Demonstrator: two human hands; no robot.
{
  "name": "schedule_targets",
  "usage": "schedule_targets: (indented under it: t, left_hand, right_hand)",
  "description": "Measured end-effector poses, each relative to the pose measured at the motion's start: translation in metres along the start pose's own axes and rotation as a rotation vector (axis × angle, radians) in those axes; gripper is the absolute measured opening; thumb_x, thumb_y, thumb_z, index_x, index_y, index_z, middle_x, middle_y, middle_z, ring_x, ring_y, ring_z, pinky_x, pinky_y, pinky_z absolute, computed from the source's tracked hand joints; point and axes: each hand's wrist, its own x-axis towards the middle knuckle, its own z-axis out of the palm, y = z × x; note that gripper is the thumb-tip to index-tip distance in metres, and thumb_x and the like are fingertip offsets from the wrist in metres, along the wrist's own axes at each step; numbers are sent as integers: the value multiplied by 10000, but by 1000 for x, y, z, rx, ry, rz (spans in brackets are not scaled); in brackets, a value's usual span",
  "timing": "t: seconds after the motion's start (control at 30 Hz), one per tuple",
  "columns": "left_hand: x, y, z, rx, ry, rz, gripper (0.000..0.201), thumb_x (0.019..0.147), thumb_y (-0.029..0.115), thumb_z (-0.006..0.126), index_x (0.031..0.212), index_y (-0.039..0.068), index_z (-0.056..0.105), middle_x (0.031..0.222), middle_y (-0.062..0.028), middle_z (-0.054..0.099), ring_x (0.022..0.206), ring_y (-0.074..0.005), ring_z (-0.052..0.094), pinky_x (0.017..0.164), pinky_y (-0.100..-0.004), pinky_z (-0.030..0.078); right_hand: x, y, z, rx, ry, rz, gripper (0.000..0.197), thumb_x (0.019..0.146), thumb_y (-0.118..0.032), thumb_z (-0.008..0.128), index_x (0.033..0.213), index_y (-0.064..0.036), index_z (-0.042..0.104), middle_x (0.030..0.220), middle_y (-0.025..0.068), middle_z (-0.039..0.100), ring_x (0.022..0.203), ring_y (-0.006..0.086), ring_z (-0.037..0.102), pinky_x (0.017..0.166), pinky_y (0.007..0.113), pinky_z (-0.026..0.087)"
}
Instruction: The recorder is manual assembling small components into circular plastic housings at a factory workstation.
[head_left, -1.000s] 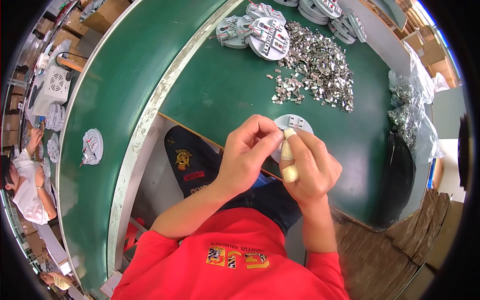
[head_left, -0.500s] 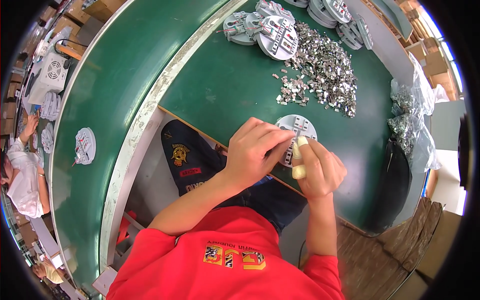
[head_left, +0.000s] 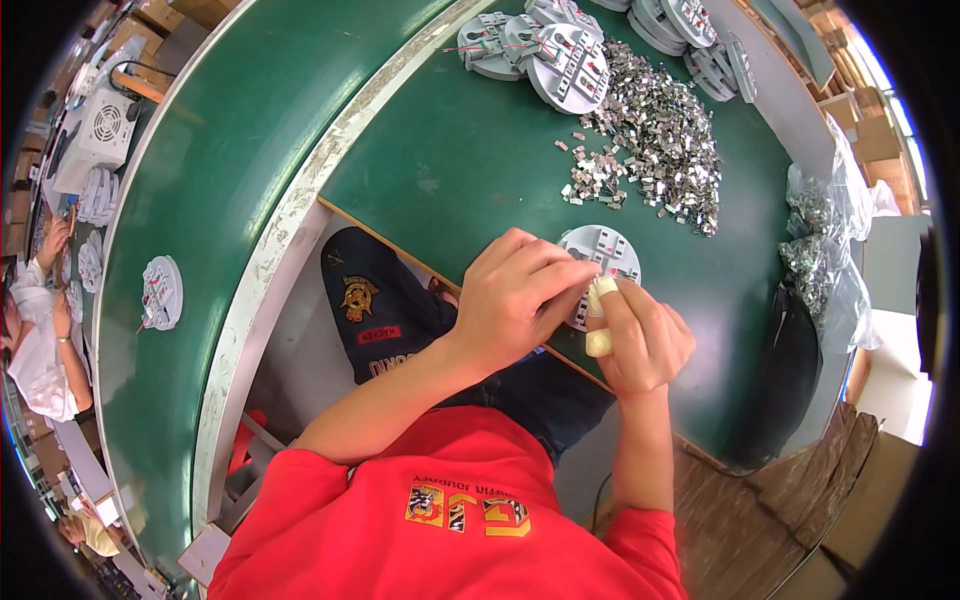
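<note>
A round grey-white plastic disc (head_left: 612, 246) with rows of slots and dark inserts lies near the table's front edge, partly covered by my hands. My left hand (head_left: 520, 298) is closed in a pinch over its left side, thumb and forefinger meeting above it. From the right my right hand (head_left: 645, 338) comes in, also pinched, with pale yellow finger covers on two fingers. Both sets of fingertips nearly touch over the disc; whatever small thing is between them is hidden. Beyond the disc spreads a heap of small shiny metal clips (head_left: 665, 150), with loose ones at its near left edge.
Stacked disc assemblies (head_left: 570, 70) with red wires stand at the back, with more at the back right. Clear bags of metal parts (head_left: 808, 235) lie on the right beside a black bag (head_left: 785, 385). Another disc (head_left: 161, 292) sits on the green belt at left, where a co-worker (head_left: 50, 345) works beyond.
The view has shifted slightly, so the table things appear a little to the right. My fingertips remain close together over the disc. At far left the co-worker's arms have moved.
</note>
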Motion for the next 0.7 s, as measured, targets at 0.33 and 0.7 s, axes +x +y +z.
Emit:
schedule_targets:
  t: [0.33,0.7]
  left_hand:
    - [-1,-11,-13,-117,-102,-81,199,807,43,838,981,97,757,954,-27,662,877,-238,622,726,-350,521]
    - [-2,-16,-19,-173,-171,-26,213,799,28,842,979,87,746,992,-27,663,890,-250,619,745,-353,530]
  right_hand:
    - [-2,7,-9,259,-274,290,185,784,-47,766,957,-65,703,918,55,718,653,209,673,527,323,488]
    - [10,14,-12,493,-495,412,205,775,-2,728,964,-73,696,931,69,705,700,277,688,577,379,521]
